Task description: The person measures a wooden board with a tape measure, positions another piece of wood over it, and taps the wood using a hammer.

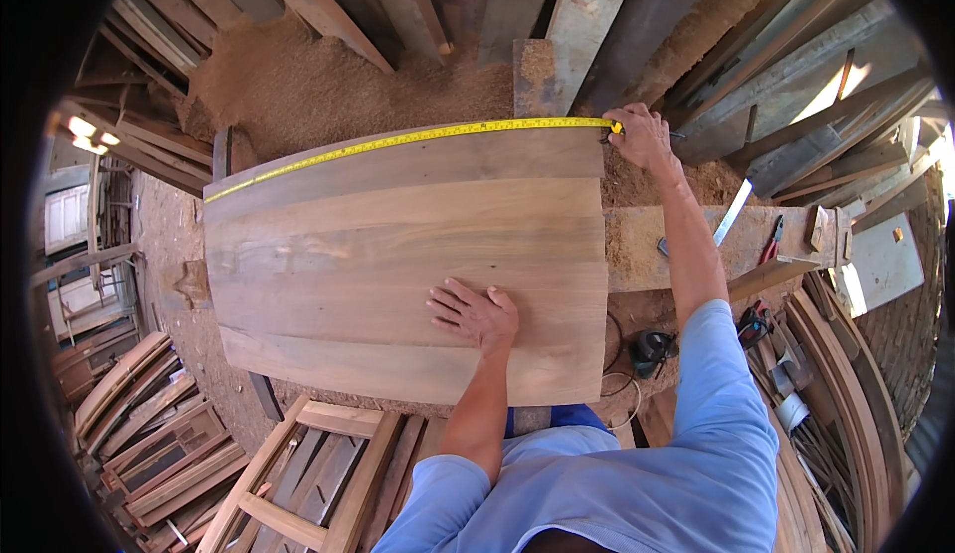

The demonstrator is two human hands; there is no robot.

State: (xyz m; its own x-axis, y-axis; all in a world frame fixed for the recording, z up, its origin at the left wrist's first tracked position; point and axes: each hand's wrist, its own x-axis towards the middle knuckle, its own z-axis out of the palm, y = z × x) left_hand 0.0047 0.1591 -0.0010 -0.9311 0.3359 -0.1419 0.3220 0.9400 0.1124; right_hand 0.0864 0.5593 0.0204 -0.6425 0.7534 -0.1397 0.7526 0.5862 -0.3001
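A wide wooden panel made of joined boards lies flat in front of me. Along its far edge stretches a yellow tape measure, pulled out from the panel's left end to its far right corner. My right hand is closed on the tape measure's case end at that corner; the fingers partly hide the case. My left hand rests palm down on the near part of the panel, fingers spread, holding nothing.
A workbench beam carries a metal square and red-handled pliers. Below it sits a dark power tool with a cord. Planks lean beyond sawdust. A wooden frame lies near left.
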